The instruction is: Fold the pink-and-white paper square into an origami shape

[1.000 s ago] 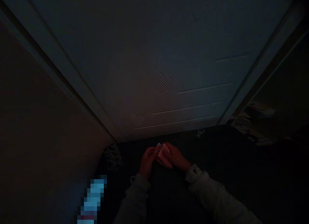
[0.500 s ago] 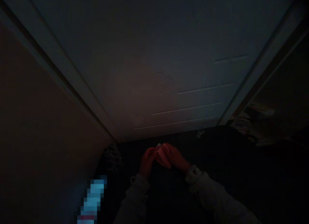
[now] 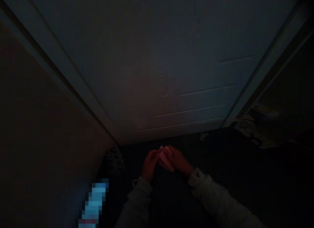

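Note:
In the dim light my left hand [image 3: 149,163] and my right hand [image 3: 181,159] meet over the dark surface. Between them is a folded pink piece of paper [image 3: 166,161], with a pale corner sticking up at its top. My left fingertips pinch its left edge. The right hand is closed over the upper right side, and its fingers hide part of the folds. The lower end of the paper points down and slightly right. Both wrists come out of light, loose sleeves.
A pale door panel [image 3: 117,57] with grooved hearts rises just beyond my hands. Shiny clear curled pieces [image 3: 114,160] lie at the left, with a smaller clump [image 3: 203,136] by the panel. A blurred bright screen [image 3: 94,201] is at lower left. Papers [image 3: 247,126] sit at right.
My hands and the pink paper hold almost the same place. The glow on the door panel and the left wall has grown slightly dimmer.

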`<state>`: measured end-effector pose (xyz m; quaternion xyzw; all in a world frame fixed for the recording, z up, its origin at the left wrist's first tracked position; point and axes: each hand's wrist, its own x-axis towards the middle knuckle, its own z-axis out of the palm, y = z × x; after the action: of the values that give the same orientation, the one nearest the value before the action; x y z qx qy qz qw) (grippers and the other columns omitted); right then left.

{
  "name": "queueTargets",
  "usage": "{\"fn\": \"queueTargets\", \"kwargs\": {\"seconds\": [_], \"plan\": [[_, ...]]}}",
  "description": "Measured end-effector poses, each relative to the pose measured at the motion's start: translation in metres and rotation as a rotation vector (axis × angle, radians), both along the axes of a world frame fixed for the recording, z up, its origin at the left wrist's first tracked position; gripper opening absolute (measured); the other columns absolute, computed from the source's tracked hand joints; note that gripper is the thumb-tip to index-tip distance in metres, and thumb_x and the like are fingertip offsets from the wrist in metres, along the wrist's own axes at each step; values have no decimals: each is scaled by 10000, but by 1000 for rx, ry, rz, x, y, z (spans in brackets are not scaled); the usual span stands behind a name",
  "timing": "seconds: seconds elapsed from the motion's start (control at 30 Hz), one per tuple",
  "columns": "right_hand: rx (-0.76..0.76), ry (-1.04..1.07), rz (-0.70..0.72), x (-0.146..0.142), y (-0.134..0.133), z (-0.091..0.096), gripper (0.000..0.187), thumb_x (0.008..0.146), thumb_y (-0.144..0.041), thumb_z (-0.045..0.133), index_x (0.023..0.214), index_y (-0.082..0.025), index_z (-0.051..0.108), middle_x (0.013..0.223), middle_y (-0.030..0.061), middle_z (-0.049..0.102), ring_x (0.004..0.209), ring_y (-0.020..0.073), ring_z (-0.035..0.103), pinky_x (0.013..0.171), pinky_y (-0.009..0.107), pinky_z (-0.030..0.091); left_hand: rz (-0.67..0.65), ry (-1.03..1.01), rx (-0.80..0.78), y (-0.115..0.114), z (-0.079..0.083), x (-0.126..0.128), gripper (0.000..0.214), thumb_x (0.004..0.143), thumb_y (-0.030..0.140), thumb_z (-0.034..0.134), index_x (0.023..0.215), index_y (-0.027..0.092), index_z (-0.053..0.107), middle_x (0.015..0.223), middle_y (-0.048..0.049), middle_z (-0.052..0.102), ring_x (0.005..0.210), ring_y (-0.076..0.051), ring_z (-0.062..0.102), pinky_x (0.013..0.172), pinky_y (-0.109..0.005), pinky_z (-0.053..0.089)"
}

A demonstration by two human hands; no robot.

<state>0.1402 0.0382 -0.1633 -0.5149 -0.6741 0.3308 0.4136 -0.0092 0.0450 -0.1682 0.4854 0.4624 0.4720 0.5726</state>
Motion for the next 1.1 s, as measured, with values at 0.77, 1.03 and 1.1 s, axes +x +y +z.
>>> {"fn": "queueTargets", "kwargs": {"seconds": [0.77, 1.03, 1.1], "plan": [[15, 25, -3, -1, -2, 4, 290, 858, -347, 282, 823, -173, 511, 752, 11, 542, 682, 115, 484, 617, 229, 373, -21, -7, 7, 0, 0, -1, 279, 673, 364, 562, 864, 160, 561, 819, -37, 605, 776, -165, 546, 706, -270, 403], [3, -2, 14, 2, -1, 2, 212, 782, -344, 442, 900, -179, 504, 801, 12, 549, 701, 125, 499, 610, 231, 381, -11, 27, 20, 0, 2, -1, 281, 673, 375, 554, 860, 166, 565, 819, -36, 605, 777, -171, 545, 710, -280, 399], [2, -11, 2, 1, -1, 1, 223, 767, -346, 463, 907, -178, 506, 816, 16, 551, 711, 129, 499, 618, 234, 382, -7, 26, 22, 0, 2, -1, 282, 669, 376, 555, 858, 166, 565, 817, -36, 606, 776, -173, 546, 715, -285, 399]]}}
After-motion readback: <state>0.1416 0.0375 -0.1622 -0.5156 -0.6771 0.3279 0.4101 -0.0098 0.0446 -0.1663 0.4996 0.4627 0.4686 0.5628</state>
